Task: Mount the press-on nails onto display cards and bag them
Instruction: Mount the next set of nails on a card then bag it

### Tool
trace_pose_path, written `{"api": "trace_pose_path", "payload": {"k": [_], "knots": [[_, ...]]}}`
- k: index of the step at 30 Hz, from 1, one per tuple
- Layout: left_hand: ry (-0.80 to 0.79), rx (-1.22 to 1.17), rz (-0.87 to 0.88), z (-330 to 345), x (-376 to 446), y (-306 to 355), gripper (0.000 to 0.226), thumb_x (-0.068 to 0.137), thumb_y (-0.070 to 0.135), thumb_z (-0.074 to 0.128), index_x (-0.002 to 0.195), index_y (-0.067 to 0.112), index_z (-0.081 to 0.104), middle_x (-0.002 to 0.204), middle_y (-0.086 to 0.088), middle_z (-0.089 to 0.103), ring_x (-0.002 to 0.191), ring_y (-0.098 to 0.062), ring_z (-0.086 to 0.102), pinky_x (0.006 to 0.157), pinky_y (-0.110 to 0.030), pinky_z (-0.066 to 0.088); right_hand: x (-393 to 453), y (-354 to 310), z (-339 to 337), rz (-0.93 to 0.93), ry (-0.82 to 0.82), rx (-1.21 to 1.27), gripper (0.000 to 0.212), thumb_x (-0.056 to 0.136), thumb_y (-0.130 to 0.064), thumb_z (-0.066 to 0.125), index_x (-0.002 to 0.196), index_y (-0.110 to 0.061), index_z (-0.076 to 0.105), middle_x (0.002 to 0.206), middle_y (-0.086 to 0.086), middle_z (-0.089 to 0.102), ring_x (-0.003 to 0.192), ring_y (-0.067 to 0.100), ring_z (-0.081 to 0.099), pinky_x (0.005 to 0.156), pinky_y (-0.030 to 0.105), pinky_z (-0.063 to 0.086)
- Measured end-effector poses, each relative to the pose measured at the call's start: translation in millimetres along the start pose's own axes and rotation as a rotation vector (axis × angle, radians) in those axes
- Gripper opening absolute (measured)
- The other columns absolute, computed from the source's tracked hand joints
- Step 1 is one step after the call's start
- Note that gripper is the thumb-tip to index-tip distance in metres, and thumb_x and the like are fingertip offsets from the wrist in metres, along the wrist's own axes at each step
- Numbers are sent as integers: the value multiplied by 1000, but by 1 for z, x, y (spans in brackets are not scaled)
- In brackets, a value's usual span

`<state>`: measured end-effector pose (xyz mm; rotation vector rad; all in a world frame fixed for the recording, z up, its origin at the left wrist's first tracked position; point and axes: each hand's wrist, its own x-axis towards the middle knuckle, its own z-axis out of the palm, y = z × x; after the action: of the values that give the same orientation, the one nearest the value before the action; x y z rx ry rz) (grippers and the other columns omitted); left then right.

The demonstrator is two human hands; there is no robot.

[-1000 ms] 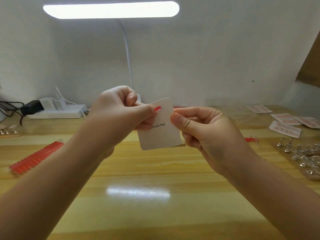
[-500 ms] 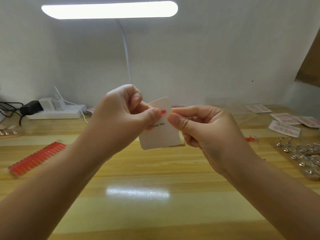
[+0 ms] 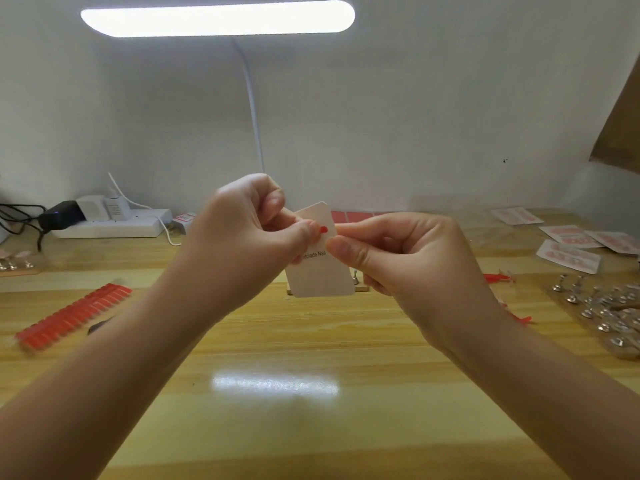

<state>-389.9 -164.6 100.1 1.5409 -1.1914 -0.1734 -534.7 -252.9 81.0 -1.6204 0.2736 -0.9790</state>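
A person holds a white display card (image 3: 322,271) up in the air above a wooden table (image 3: 277,427), between both hands. The card is tilted slightly, and printed text reading "ndmade Nail" shows across its middle, the start of the word hidden behind a fingertip.

The left hand (image 3: 242,237) has its fingers curled, and its thumb and forefinger pinch a small red press-on nail (image 3: 323,229) against the upper part of the card. Only the tip of the nail shows past the thumb. The right hand (image 3: 408,258) pinches the card's right edge between thumb and forefinger, with the remaining fingers curled under behind it.

On the table to the left lies a long strip of red nails (image 3: 72,317), set diagonally. At the far left edge sits a white power strip (image 3: 114,226) with a black adapter and white plugs in it. To the right lie several finished cards (image 3: 568,256) carrying pinkish nails, spread near the table's far right corner, and nearer the person a cluster of small metal nail stands (image 3: 602,313). A few loose red pieces (image 3: 495,278) lie just beyond the right wrist. A lit desk lamp (image 3: 218,17) hangs overhead against the white wall.
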Motion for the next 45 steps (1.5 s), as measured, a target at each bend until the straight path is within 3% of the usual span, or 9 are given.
{"api": "trace_pose_path", "payload": {"k": [7, 11, 14, 17, 22, 25, 31, 37, 45], "knots": [[14, 33, 30, 3, -2, 2, 39, 76, 16, 74, 68, 16, 35, 69, -6, 71, 66, -27, 70, 73, -56, 56, -2, 1, -1, -103, 1, -135, 10, 77, -10, 76, 87, -14, 76, 78, -6, 76, 72, 5, 72, 62, 13, 52], [1, 52, 38, 4, -4, 4, 35, 70, 26, 70, 67, 15, 37, 70, -5, 71, 65, -23, 70, 73, -54, 57, -3, 1, -1, 0, 0, -86, 8, 77, -17, 77, 85, -18, 76, 70, -8, 74, 58, 0, 66, 53, 9, 47], [-9, 63, 32, 5, -3, 1, 35, 71, 24, 70, 67, 15, 36, 70, -9, 70, 68, -33, 68, 73, -55, 55, -3, 3, -1, 33, -6, -109, 1, 79, -20, 75, 80, -21, 76, 58, -14, 67, 50, -4, 58, 50, 7, 42], [-9, 114, 55, 9, -3, -3, 40, 76, 14, 74, 66, 16, 35, 71, -16, 67, 71, -39, 64, 70, -55, 54, -2, 5, -1, 53, 27, -173, 3, 80, -22, 75, 77, -21, 76, 59, -13, 67, 51, -4, 59, 51, 9, 43], [-19, 151, 68, 12, -4, -4, 45, 76, 12, 77, 66, 19, 34, 71, -12, 69, 64, -22, 66, 71, -54, 54, -1, 8, -3, 31, 65, -319, 10, 86, -21, 71, 77, -21, 74, 64, -11, 70, 56, -2, 62, 52, 12, 47], [-39, 117, 11, 9, -3, -3, 43, 73, 15, 78, 68, 17, 36, 71, -13, 70, 63, -26, 67, 68, -54, 56, -1, 9, -2, -27, 85, -419, 11, 88, -20, 70, 78, -19, 74, 69, -4, 72, 62, 9, 66, 56, 25, 53], [-113, 96, -85, 2, 0, 2, 36, 73, 12, 80, 76, 12, 45, 63, -7, 68, 51, -17, 67, 49, -31, 57, -4, 14, 3, -49, 48, -502, 7, 90, -20, 67, 89, -16, 74, 72, -5, 72, 66, 5, 67, 60, 21, 53], [-134, -22, -201, -10, 8, 5, 24, 72, 6, 78, 86, 5, 59, 60, -6, 68, 51, -16, 66, 47, -25, 54, 3, 7, -5, -34, 134, -443, 8, 89, -20, 67, 83, -17, 72, 69, -3, 72, 54, -2, 59, 50, 16, 48], [-86, -210, -210, -17, 10, 11, 36, 51, 19, 76, 81, 5, 62, 61, -6, 68, 53, -15, 65, 48, -23, 54, 8, 3, -12, 59, 125, -288, 9, 89, -19, 68, 80, -19, 72, 68, -6, 73, 53, 0, 61, 51, 16, 48]]}}
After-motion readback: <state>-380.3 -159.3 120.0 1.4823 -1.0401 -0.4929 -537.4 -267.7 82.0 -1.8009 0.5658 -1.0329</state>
